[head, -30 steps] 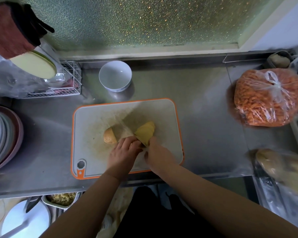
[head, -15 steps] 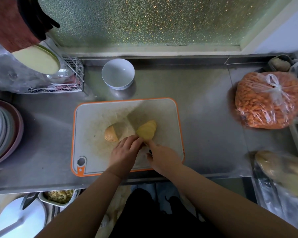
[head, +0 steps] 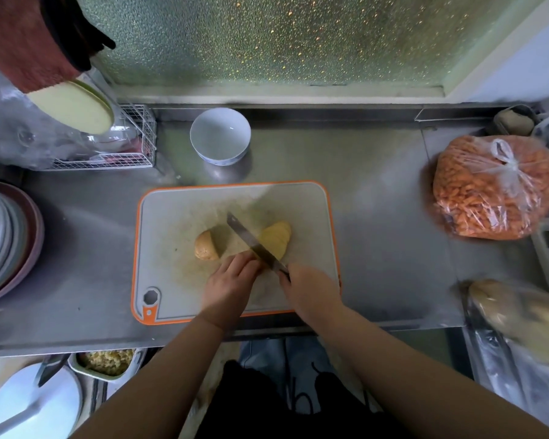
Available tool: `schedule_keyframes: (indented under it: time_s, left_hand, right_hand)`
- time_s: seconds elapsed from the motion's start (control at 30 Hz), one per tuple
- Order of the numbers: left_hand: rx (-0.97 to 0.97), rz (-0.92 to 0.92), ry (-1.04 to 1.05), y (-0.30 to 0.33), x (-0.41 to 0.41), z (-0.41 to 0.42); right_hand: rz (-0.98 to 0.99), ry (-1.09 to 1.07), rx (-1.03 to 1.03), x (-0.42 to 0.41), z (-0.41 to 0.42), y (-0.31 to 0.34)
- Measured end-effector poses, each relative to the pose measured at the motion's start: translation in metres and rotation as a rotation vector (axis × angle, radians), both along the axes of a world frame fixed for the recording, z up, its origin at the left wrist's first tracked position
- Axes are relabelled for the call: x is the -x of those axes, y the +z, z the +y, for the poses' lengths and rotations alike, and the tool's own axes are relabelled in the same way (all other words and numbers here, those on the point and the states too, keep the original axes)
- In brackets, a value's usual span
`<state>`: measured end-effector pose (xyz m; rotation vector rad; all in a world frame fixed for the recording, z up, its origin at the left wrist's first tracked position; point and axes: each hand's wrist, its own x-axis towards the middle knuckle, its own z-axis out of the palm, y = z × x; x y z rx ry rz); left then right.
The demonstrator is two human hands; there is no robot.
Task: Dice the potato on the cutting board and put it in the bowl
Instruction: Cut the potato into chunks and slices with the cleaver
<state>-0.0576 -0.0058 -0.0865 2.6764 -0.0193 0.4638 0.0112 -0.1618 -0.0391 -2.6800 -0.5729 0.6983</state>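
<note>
The right hand (head: 311, 291) has its grip closed round the handle of a knife (head: 254, 247), whose blade angles up and to the left across the near edge of the sliced potato half (head: 276, 239). That angle likely sets up crosswise cuts through the slices. The left hand (head: 232, 283) rests on the cutting board (head: 178, 217) just beside the blade, fingers curled with the tips at the potato's near end, probably to steady it and keep the fingertips tucked away from the edge; whether it truly pinches the potato I cannot tell. The other potato half (head: 206, 246) lies cut side down to the left, apart from the blade, seemingly waiting its turn.

Beyond the board on the steel surface (head: 377, 198), the white bowl (head: 220, 134) stands with nothing in it, so no dice have gone in yet. At the right a tied plastic bag (head: 491, 188) holds orange pieces. At the left sit stacked plates (head: 7, 242) and a wire rack (head: 134, 144).
</note>
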Motion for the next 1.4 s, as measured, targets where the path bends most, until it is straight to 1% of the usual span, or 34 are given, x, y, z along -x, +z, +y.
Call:
schedule_keyframes:
  time_s: [0.13,0.2,0.33,0.43,0.63,0.7,0.73,0.8,0.93,1.17,1.27,1.4]
  left_hand:
    - [0.011,0.012,0.049,-0.001,-0.003,-0.001]
    - [0.008,0.029,0.058,-0.003,-0.004,-0.001]
    - [-0.003,0.005,0.046,-0.003,-0.004,0.0]
    - [-0.006,-0.009,0.059,-0.003,-0.004,0.0]
    - [0.031,-0.029,0.039,-0.007,-0.003,0.001]
    - [0.034,-0.029,0.032,-0.007,-0.004,0.002]
    - [0.038,-0.028,0.029,-0.008,-0.004,0.002]
    - [0.053,-0.028,0.033,-0.007,-0.005,0.002]
    - [0.077,-0.036,0.048,-0.005,-0.005,0.001]
    - [0.059,-0.049,0.023,-0.004,-0.004,0.003]
    - [0.054,-0.05,0.029,-0.003,-0.003,0.003]
    - [0.078,-0.039,0.026,-0.003,-0.003,0.002]
  right_hand:
    - [-0.101,0.066,0.068,0.017,0.0,0.008]
    - [-0.108,0.063,0.059,0.019,0.001,0.013]
    - [-0.142,0.067,0.016,0.022,0.003,0.019]
    - [-0.158,0.048,0.051,0.026,0.008,0.022]
    - [-0.132,0.089,0.132,0.023,0.012,0.026]
    - [-0.092,0.126,0.146,0.021,0.012,0.028]
    - [-0.037,0.135,0.151,0.021,0.013,0.029]
    - [0.017,0.129,0.139,0.017,0.012,0.029]
    - [0.062,0.169,0.199,0.01,0.014,0.035]
    - [0.145,0.123,0.217,0.006,0.02,0.031]
    - [0.125,0.099,0.179,0.005,0.026,0.026]
    - [0.119,0.099,0.204,0.012,0.014,0.021]
